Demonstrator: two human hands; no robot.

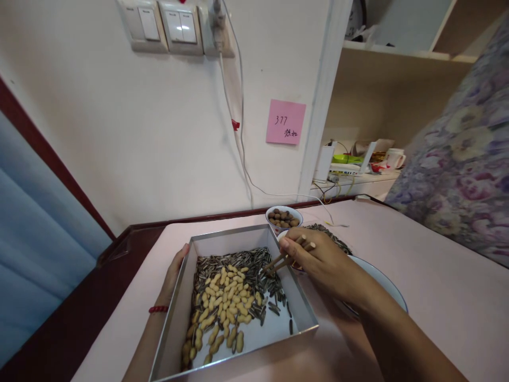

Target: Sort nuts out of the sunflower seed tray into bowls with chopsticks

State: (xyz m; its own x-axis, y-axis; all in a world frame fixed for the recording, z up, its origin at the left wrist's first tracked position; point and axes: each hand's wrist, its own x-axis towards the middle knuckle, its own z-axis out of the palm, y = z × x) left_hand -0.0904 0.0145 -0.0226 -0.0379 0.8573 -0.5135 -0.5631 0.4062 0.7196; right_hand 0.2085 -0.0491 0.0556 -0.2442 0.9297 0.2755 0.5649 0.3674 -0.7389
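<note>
A square metal box (294, 286) sits tilted on the table, holding a pile of peanuts (226, 294) over and beside dark striped sunflower seeds (238, 260). My left hand (175, 270) grips the box's left wall from outside, with most fingers hidden behind it. A pair of wooden chopsticks (290, 253) is held in my right hand (318, 260), the fingers closed round them. Their tips reach down into the sunflower seeds near the box's right wall. I cannot make out whether a seed is pinched between them.
Behind the box stands a bowl (284, 216) of round brown nuts. More sunflower seeds (328, 236) lie beyond my right hand, and a large white dish (382, 278) is partly covered by my forearm. A white cable (278, 195) runs onto the pink tabletop (429, 254) from the wall.
</note>
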